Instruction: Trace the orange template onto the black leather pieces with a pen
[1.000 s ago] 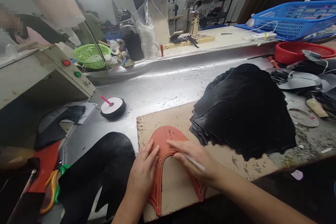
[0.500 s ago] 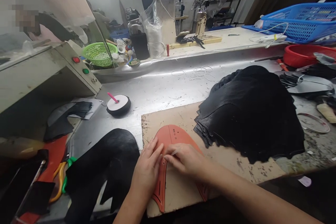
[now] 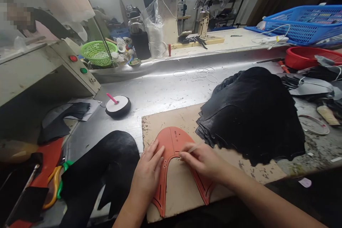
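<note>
An orange U-shaped template (image 3: 171, 139) with printed numbers and narrow slots lies on a brown cardboard sheet (image 3: 181, 185). My left hand (image 3: 148, 169) rests on its left side, fingers stretched out over the edge. In my right hand (image 3: 207, 160) a thin, pale, pen-like stick (image 3: 192, 148) is pinched, its tip hidden by the fingers near the template's inner curve. Left of the cardboard lies a black leather-like cut piece (image 3: 98, 160). A thick fanned stack of black pieces (image 3: 251, 114) covers the cardboard's right part.
A black tape roll (image 3: 119, 108) with a pink stick sits on the metal tabletop (image 3: 152, 92). Scissors with yellow and green handles (image 3: 55, 187) lie at lower left. Behind are a green basket (image 3: 98, 55), a sewing machine (image 3: 171, 14), a blue basket (image 3: 307, 25) and a red basin (image 3: 301, 58).
My right hand has moved rightward with the stick, from the left leg's top to the inner curve of the template. My left hand stays on the template. The view has shifted slightly.
</note>
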Tool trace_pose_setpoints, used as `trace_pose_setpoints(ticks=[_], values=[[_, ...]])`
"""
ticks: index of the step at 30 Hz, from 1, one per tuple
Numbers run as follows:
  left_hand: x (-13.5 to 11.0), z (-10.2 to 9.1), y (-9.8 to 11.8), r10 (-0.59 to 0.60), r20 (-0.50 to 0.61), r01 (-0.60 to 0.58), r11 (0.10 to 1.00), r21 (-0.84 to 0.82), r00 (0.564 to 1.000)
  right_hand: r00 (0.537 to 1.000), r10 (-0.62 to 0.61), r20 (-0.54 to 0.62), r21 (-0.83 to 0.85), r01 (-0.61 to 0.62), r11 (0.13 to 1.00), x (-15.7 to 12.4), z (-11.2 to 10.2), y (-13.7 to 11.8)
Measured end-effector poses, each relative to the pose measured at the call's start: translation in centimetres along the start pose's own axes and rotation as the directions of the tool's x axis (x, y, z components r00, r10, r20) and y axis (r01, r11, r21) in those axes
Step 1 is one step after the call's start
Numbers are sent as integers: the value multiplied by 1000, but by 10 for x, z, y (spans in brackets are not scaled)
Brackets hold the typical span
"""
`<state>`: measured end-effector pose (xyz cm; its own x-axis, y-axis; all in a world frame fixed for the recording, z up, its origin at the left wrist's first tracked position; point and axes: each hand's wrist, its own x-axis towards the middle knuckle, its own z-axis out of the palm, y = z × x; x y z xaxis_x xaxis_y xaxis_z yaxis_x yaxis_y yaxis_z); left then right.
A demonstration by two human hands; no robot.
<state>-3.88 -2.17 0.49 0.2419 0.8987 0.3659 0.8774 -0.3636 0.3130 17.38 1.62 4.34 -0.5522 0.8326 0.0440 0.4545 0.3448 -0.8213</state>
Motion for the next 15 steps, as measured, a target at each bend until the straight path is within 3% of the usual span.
trace_pose_setpoints(ticks=[5,15], values=[[2,1,-1,13,-3,-13,1000,17,1000,997,76,-15,-3,-76,997,-20,-21,11],[1,2,-2,12,13,-12,999,44,1000,1000,15,-16,-117,-17,993,-19,-13,13]])
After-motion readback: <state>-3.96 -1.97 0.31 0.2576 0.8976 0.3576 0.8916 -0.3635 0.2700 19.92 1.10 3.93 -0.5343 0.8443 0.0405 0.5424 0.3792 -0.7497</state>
